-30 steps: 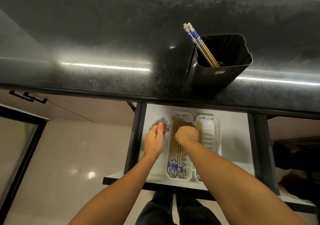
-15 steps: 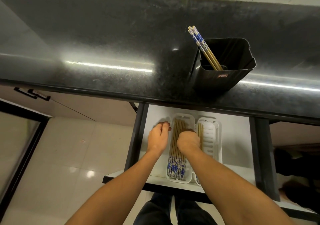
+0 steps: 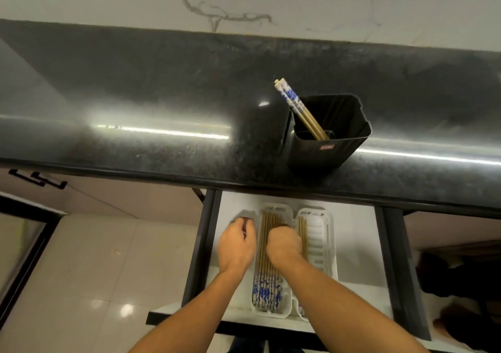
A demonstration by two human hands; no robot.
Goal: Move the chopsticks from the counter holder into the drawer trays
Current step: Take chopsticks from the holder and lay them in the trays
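A black holder (image 3: 329, 146) stands on the dark counter with a few blue-and-white-topped chopsticks (image 3: 295, 105) leaning out of it to the left. Below, the drawer (image 3: 352, 233) is pulled open with two white trays in it. The left tray (image 3: 271, 312) holds several chopsticks (image 3: 267, 290); the right tray (image 3: 321, 244) holds a couple (image 3: 302, 226). My right hand (image 3: 284, 244) is over the left tray, fingers curled down onto the chopsticks, fingertips hidden. Just left of that tray lies my left hand (image 3: 237, 247), fingers curled, nothing seen in it.
The counter's front edge (image 3: 162, 173) overhangs the back of the drawer. Black drawer rails (image 3: 199, 244) run along both sides. Tiled floor (image 3: 95, 271) lies to the left, with a dark cabinet handle (image 3: 40, 180) above it.
My left hand's fingers have curled in from nearly straight. My right hand has stayed on the chopsticks in the left tray. The camera has tilted, showing more wall.
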